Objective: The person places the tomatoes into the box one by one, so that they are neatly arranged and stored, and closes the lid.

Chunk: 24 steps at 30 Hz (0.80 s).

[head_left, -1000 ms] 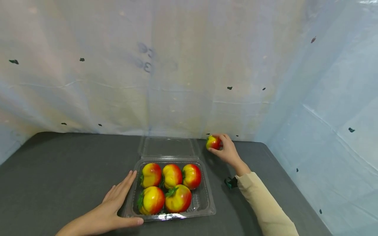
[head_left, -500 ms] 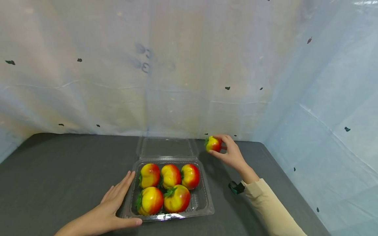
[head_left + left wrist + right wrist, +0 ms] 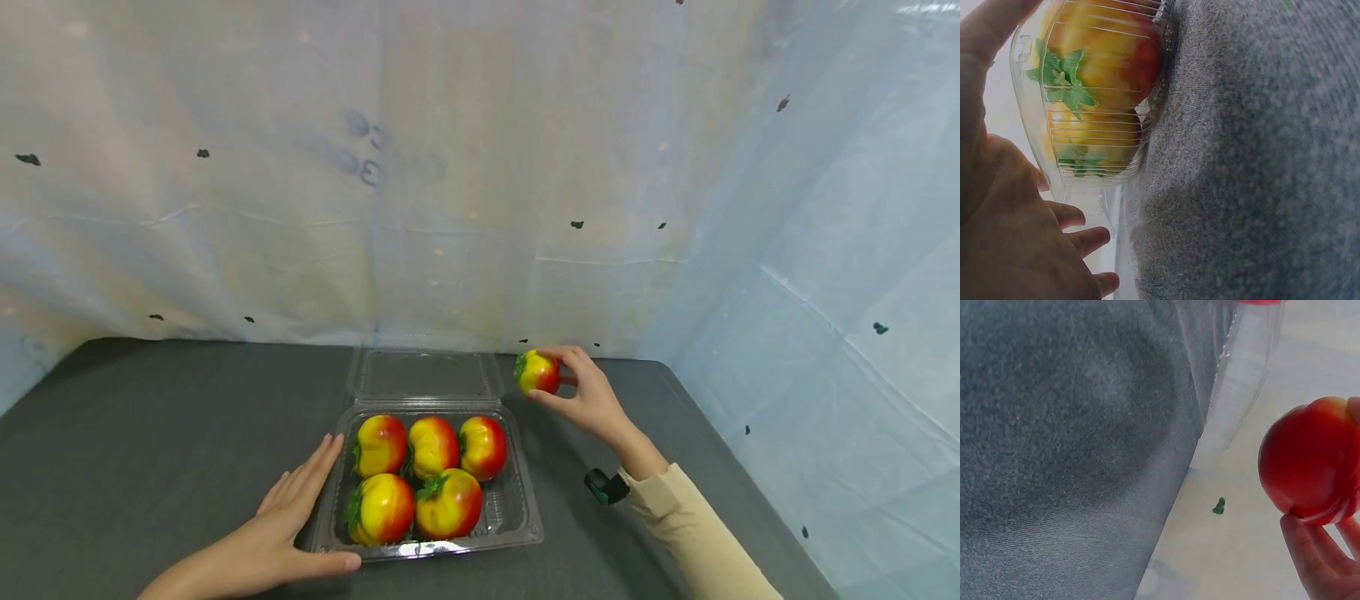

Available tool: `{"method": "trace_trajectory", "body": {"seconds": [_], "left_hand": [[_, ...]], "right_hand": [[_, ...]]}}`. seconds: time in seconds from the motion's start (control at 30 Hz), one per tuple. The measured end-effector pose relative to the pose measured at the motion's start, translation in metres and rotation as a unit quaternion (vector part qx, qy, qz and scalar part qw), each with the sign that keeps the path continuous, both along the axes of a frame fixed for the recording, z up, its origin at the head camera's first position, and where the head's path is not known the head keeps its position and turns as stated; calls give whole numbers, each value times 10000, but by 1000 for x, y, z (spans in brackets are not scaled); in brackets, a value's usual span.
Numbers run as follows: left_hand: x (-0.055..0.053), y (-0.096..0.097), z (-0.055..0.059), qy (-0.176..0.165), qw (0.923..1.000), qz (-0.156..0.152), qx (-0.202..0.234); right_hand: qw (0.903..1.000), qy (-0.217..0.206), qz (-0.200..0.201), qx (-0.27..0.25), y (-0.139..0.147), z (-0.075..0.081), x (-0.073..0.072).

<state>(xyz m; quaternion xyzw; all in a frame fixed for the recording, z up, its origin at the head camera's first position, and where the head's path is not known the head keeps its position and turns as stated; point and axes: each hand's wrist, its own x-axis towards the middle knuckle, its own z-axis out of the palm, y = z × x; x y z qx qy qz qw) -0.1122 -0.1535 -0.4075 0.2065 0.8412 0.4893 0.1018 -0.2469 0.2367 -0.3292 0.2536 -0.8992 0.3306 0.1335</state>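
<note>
In the head view my right hand (image 3: 588, 400) holds a red-and-yellow tomato (image 3: 534, 372) with green leaves, raised off the table to the right of the lid. Its red side (image 3: 1307, 459) shows in the right wrist view, with fingertips pressed against it. Several similar tomatoes (image 3: 450, 504) sit in two rows inside a clear plastic clamshell container (image 3: 528, 533). Bare bottom shows at the front right corner of that container. My left hand (image 3: 281, 529) lies along its left side, fingers extended and the thumb at the front rim.
The clear lid (image 3: 427, 375) is folded back behind the container, near the plastic sheeting (image 3: 465, 208) at the table's back edge. More sheeting stands at the right. A dark band (image 3: 607, 487) hangs by the right wrist. Grey cloth covers the table (image 3: 150, 442).
My right hand has brought the tomato slightly nearer and a little to the left, lower in the head view. The left hand and the container keep their places.
</note>
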Motion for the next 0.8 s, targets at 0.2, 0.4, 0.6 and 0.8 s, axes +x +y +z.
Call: {"method": "trace_trajectory", "body": {"seconds": [0.2,0.4,0.6,0.8], "left_hand": [[-1,-2,1,-53,10000,-16,-37],[-2,-3,1,-61,9999,-80,-59],[-2,-3,0,14,10000,-53,25],[-4,-3,1,49,9999,40,-82]], "right_hand": [[10000,-50,58,9,0,3,7],[9999,-71,152,-2,0,7,14],[9997,-85,231,15,1,11,23],[9993,-229,287,25,3,16,31]]}}
